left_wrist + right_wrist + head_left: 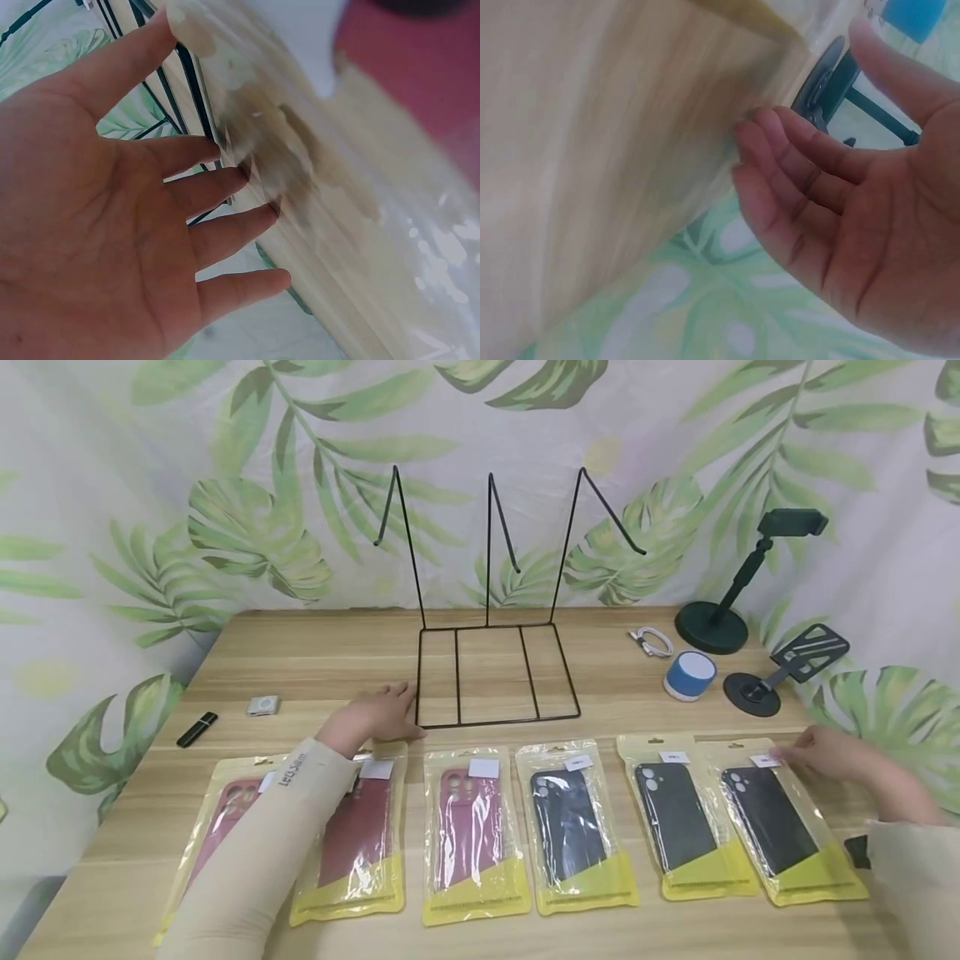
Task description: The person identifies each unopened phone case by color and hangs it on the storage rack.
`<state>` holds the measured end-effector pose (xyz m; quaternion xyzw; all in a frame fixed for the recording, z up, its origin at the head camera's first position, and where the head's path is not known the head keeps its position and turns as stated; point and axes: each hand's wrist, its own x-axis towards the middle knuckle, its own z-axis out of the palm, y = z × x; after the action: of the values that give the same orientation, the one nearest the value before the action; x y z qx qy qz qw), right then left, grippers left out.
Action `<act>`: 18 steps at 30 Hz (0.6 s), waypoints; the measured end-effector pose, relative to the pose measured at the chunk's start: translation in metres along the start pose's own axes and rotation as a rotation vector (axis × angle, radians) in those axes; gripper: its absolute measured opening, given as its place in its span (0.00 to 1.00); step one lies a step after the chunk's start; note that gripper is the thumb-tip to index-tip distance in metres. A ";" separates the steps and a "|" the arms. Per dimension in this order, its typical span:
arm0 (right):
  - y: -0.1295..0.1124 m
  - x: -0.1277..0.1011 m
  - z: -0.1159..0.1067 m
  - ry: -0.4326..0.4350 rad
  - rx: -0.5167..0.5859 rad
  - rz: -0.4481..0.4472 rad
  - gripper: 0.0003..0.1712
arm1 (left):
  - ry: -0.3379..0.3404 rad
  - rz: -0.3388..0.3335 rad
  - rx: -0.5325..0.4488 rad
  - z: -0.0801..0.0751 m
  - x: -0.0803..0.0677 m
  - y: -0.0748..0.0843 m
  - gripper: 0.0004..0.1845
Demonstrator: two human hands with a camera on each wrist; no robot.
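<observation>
Several phone cases in clear, yellow-bottomed pouches lie in a row along the front of the table. On the left are reddish ones, such as the pink case (pixel 471 827); on the right are dark ones, such as the black case (pixel 772 822). My left hand (pixel 375 714) rests beside the left front corner of a black wire rack (pixel 491 722), its fingers spread and extended in the left wrist view. My right hand (pixel 840 758) is by the top corner of the rightmost pouch (pixel 813 827), near its white label, fingers loosely bent in the right wrist view.
Behind the right-hand pouches stand a blue speaker (pixel 690 677), a coiled white cable (pixel 652 642), a green phone stand (pixel 712 627) and a black folding stand (pixel 753 693). At left lie a small silver device (pixel 263 705) and a black stick (pixel 197 729). Leaf-patterned cloth hangs behind.
</observation>
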<state>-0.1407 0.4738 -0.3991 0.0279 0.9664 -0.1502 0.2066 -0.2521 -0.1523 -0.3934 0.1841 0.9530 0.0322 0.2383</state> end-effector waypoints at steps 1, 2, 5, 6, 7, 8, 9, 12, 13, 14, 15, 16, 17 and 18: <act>-0.001 0.003 0.000 0.013 0.012 -0.006 0.38 | 0.007 0.000 -0.002 0.000 0.000 -0.001 0.49; -0.003 0.007 0.000 0.025 0.023 -0.018 0.37 | 0.014 -0.001 -0.005 0.000 -0.001 -0.001 0.49; -0.010 0.017 -0.001 0.045 0.034 -0.063 0.38 | 0.034 -0.001 -0.006 0.000 -0.001 0.001 0.49; -0.012 0.020 -0.002 0.041 0.037 -0.078 0.38 | 0.041 -0.005 -0.009 -0.001 0.000 0.002 0.49; -0.014 0.023 -0.002 0.032 0.039 -0.087 0.38 | 0.046 -0.007 -0.004 0.000 0.000 0.003 0.48; -0.016 0.025 -0.002 0.028 0.038 -0.100 0.36 | 0.053 -0.009 -0.001 -0.001 0.001 0.004 0.48; -0.017 0.026 -0.002 0.018 0.035 -0.105 0.34 | 0.060 -0.010 0.002 -0.001 0.001 0.005 0.47; -0.019 0.025 -0.002 -0.004 0.021 -0.114 0.26 | 0.074 -0.016 0.011 0.000 0.003 0.008 0.47; -0.019 0.025 -0.001 -0.009 0.019 -0.112 0.23 | 0.076 -0.016 0.012 0.000 0.004 0.008 0.47; -0.019 0.024 0.000 -0.010 0.013 -0.114 0.21 | 0.078 -0.018 0.007 0.001 0.004 0.008 0.47; -0.018 0.024 0.001 -0.008 0.008 -0.120 0.20 | 0.079 -0.017 0.006 0.002 0.004 0.008 0.47; -0.018 0.023 0.002 -0.002 0.006 -0.130 0.19 | 0.078 -0.017 0.007 0.002 0.004 0.008 0.47; -0.017 0.023 0.002 0.001 0.009 -0.138 0.19 | 0.077 -0.018 0.008 0.003 0.003 0.007 0.47; -0.017 0.023 0.003 0.007 0.013 -0.141 0.18 | 0.077 -0.018 0.007 0.003 0.003 0.007 0.46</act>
<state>-0.1626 0.4566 -0.4064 -0.0385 0.9657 -0.1707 0.1917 -0.2509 -0.1449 -0.3961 0.1748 0.9632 0.0338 0.2012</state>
